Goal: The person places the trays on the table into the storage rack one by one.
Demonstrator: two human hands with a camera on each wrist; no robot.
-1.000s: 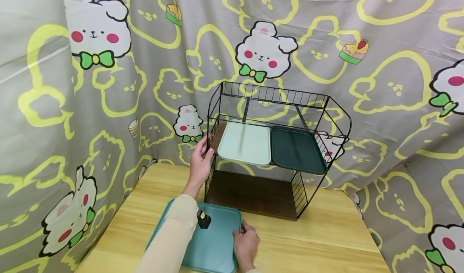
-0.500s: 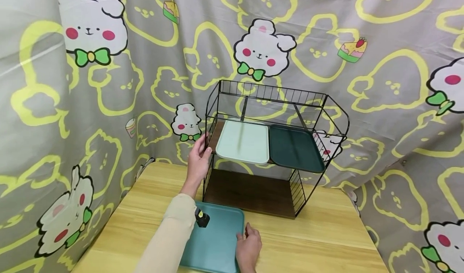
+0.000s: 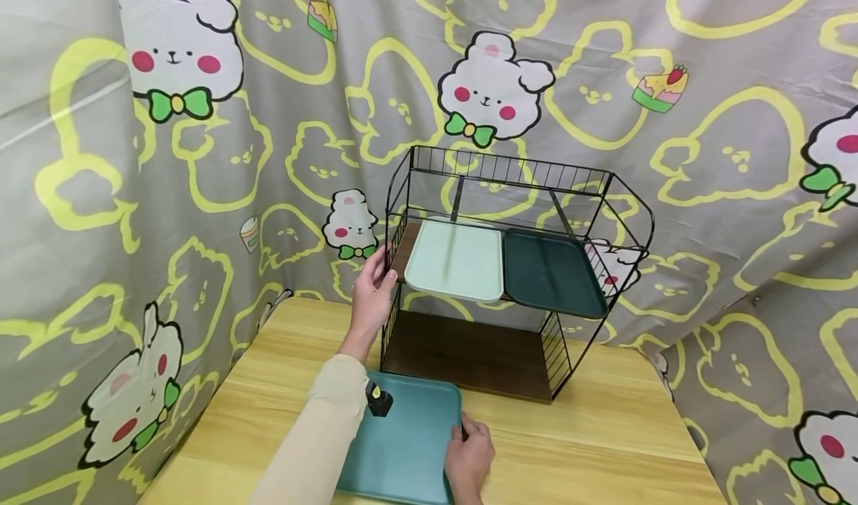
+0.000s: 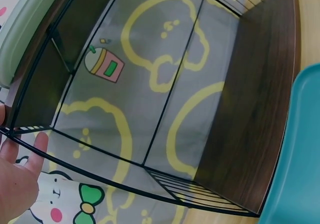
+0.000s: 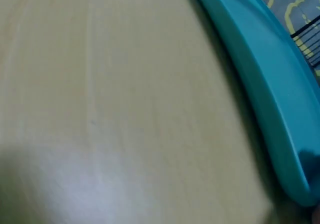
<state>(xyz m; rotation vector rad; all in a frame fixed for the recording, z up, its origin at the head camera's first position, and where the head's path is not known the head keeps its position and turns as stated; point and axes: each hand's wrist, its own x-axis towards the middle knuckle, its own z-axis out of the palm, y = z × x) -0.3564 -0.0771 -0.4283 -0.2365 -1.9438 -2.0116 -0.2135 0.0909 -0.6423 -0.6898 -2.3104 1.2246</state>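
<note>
A black wire rack with brown wooden shelves (image 3: pixel 469 356) stands on the table. My left hand (image 3: pixel 372 300) holds its left side at the middle shelf, thumb on the front and fingers behind the post. In the left wrist view, fingertips of this left hand (image 4: pixel 17 184) show at the wire. My right hand (image 3: pixel 469 453) grips the right edge of a teal tray (image 3: pixel 412 445) in front of the rack. The left part of that tray is hidden under my left arm. In the right wrist view, the rim of the teal tray (image 5: pixel 265 99) shows close over the tabletop.
On the middle shelf a pale green tray (image 3: pixel 456 259) and a dark green tray (image 3: pixel 553 274) lie side by side, jutting over the front. A patterned curtain (image 3: pixel 603 43) surrounds the wooden table (image 3: pixel 603 445). The rack's lower shelf (image 4: pixel 245 109) is bare.
The teal tray has slid a little to the right along with my right hand, its left edge passing behind my left arm. My left hand stays at the rack's side.
</note>
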